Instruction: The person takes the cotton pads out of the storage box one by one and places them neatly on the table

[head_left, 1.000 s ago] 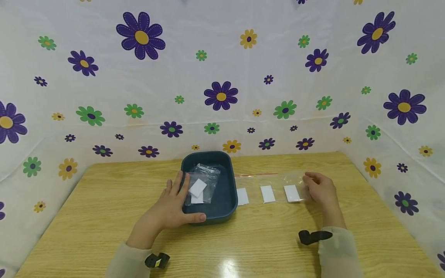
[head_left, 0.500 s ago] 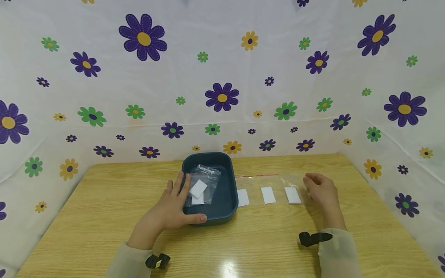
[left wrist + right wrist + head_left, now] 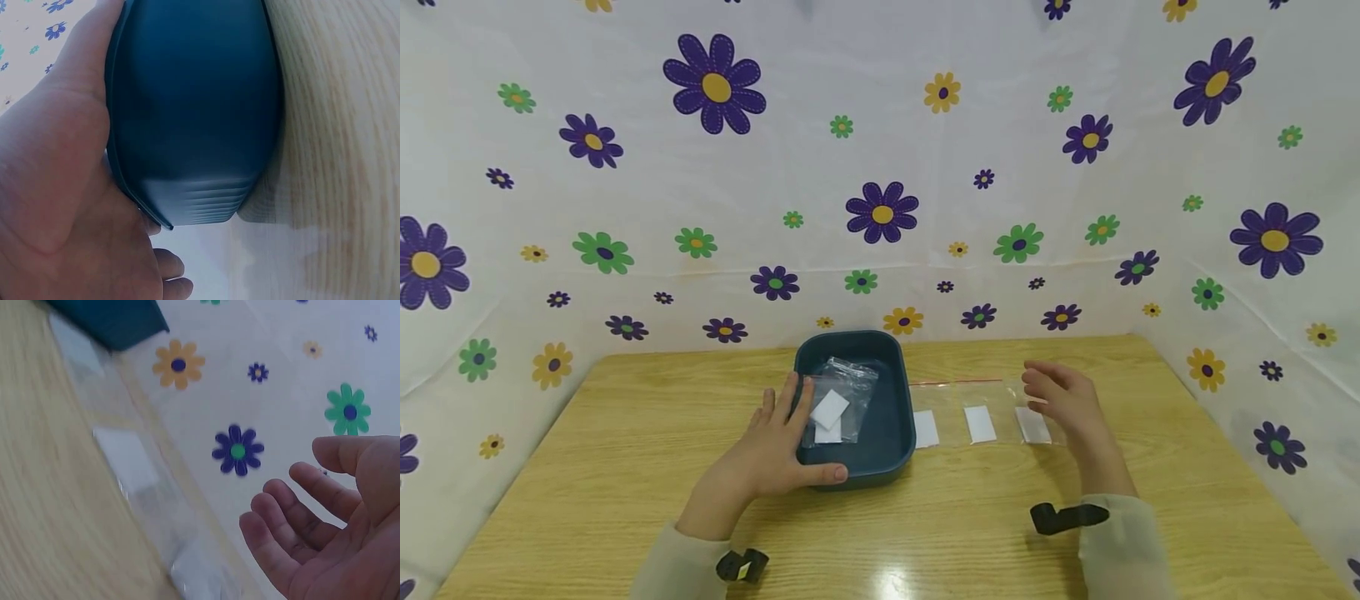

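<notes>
White cloth [image 3: 805, 167] printed with purple, green and yellow flowers hangs behind and on both sides of a pale wood-grain bench [image 3: 955, 525].

Beside the middle of the bench's far half sits a dark blue-green tray [image 3: 883, 421]. To its right, three clear bags [image 3: 950, 402] lie flat in a row, each showing one white piece [image 3: 980, 425]; the first bag is just beside the tray, and whether its edge reaches under the rim cannot be told. More clear bagging [image 3: 857, 387] lies inside the tray with two white pieces, one partly over the other and turned at an angle.

Each bag in the row should be light, limp and rather slippery, hard to pinch while flat on the wood; a raised corner or the top edge looks like the best place to take hold. The pieces inside probably stiffen only the part they fill. By contrast, the tray looks rigid and smooth, easy to steady by its rim.

As for looks, the bags are see-through and glossy, with a thin red line [image 3: 985, 382] along the top of the row, and the pieces are plain, flat and four-sided.

The left hand [image 3: 767, 454] rests on the tray's left side, fingers straight and spread, thumb along the near rim, its grip unclenched. The right hand [image 3: 1063, 398] hangs over the rightmost bag, apart from it, fingers loosely bent and its grip holding nothing.
</notes>
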A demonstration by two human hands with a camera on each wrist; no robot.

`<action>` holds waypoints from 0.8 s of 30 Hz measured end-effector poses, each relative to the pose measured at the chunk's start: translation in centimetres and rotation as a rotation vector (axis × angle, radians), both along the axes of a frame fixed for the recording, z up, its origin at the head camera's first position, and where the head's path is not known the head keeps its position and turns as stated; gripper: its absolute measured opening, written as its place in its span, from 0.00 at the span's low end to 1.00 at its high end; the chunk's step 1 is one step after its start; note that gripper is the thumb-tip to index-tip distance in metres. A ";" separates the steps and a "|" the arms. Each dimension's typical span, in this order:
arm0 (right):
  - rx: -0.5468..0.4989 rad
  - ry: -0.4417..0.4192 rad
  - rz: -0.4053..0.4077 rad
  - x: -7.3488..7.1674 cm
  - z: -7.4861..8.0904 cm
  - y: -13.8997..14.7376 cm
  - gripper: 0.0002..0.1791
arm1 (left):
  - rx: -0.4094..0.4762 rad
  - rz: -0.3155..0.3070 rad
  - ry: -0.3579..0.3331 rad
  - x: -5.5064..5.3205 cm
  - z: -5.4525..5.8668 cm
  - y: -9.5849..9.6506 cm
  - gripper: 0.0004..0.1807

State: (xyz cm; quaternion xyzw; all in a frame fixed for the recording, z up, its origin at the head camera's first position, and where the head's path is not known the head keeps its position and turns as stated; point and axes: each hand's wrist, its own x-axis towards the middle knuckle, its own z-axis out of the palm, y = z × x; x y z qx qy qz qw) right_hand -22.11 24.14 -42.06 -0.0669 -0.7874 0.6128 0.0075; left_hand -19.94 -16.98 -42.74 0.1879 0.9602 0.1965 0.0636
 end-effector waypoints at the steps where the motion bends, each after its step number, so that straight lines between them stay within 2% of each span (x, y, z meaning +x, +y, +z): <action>1: -0.019 0.000 0.018 0.0 0.2 -0.4 0.31 | 0.002 0.001 -0.002 0.0 0.0 0.0 0.74; 10: -0.103 0.058 0.188 0.6 1.8 -4.7 0.28 | 0.006 -0.001 0.001 -0.1 -0.3 -0.1 0.74; 15: -0.173 0.084 0.246 0.9 2.6 -6.7 0.27 | 0.004 -0.005 0.000 -0.1 -0.2 0.0 0.73; 24: -0.285 0.038 0.335 0.7 2.8 -11.3 0.24 | 0.000 0.006 -0.006 -0.1 -0.3 -0.2 0.74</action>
